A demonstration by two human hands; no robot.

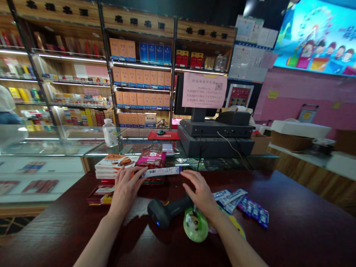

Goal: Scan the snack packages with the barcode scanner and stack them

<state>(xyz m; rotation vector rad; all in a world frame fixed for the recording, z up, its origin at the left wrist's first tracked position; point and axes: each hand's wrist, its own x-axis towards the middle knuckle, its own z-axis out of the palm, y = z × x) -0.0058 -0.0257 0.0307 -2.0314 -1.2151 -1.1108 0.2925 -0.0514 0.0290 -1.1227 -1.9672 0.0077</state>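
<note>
A narrow white box (162, 171) with blue ends and a barcode sits level in front of a pink-and-brown snack packet (151, 158). My left hand (125, 189) has its fingers and thumb closed on the box's left end. At the right end, my right hand (198, 193) reaches in with a fingertip at the edge, its thumb and fingers apart. White snack boxes (115, 165) are stacked just beyond my left hand, with red packs (100, 195) below them. Between my forearms lie a black barcode scanner (167, 212) and a green round package with a panda picture (195, 224).
Blue-and-white sachets (229, 198) and a purple sachet strip (253, 211) lie right of my right hand. Behind the dark table (300, 222), a glass counter holds a bottle (110, 133), a mouse (161, 132) and a cash-register terminal (214, 129). A person (8, 107) stands far left.
</note>
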